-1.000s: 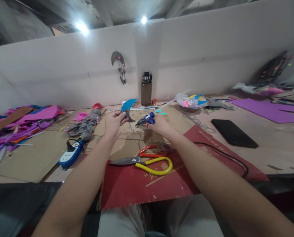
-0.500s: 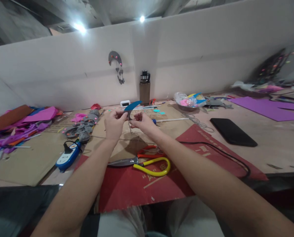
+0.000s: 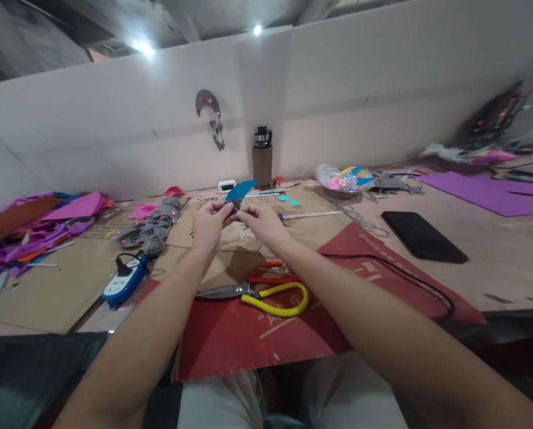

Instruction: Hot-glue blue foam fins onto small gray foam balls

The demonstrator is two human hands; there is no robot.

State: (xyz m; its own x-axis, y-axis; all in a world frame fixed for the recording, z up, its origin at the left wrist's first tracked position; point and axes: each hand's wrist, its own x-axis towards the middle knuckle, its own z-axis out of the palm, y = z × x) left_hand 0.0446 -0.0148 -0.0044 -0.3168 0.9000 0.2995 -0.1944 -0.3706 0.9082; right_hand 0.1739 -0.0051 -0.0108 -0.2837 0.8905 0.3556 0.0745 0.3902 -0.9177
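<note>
My left hand (image 3: 209, 223) and my right hand (image 3: 262, 221) meet above the cardboard, both pinching a small craft piece with a blue foam crescent (image 3: 240, 190) sticking up from it. A grey part of the piece shows between the fingertips. Just below my wrists on the red mat (image 3: 231, 339) lie yellow-handled scissors (image 3: 266, 293) and red-handled pliers (image 3: 270, 275). The glue gun is not visible; a white glue stick (image 3: 311, 215) lies past my right hand.
A blue-white power strip (image 3: 124, 283) sits at the left, grey felt pieces (image 3: 152, 229) behind it. Purple and pink foam scraps (image 3: 38, 229) pile at far left. A black phone (image 3: 423, 236), brown bottle (image 3: 262, 158), bowl of scraps (image 3: 344, 180) and purple sheet (image 3: 485, 193) stand right and back.
A second ago my right hand held a blue glue gun; it has let it go and come over to pinch the blue and grey piece together with my left hand.
</note>
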